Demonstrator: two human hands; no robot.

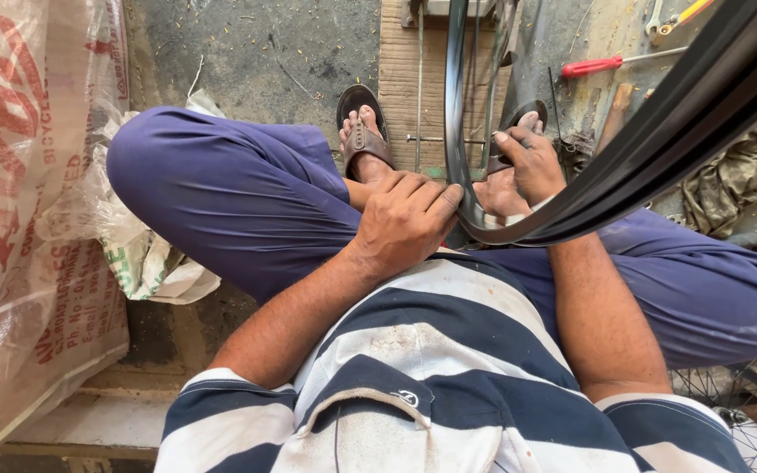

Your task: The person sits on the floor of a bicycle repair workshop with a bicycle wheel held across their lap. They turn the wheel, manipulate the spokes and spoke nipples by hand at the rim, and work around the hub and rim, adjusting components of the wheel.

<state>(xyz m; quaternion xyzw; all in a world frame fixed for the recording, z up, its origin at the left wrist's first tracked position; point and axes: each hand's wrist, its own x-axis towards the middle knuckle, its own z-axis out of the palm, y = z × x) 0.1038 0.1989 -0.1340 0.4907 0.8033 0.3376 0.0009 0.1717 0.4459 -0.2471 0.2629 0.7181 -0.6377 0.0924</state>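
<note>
Head view: nearest at the left a big clear plastic sack (19, 219) with red print leans against a white bag (151, 263) with green print. The floor (256, 52) is grey concrete, dusty, and a wooden board (400, 79) lies ahead. In the lap the left hand (405, 219) presses with closed fingers on a thin black bicycle rim (457, 131), which stands upright between the knees. The right hand (532, 162) pinches its far side. Further, a red-handled screwdriver (597, 64) and a rag (733, 180) lie on the floor
</note>
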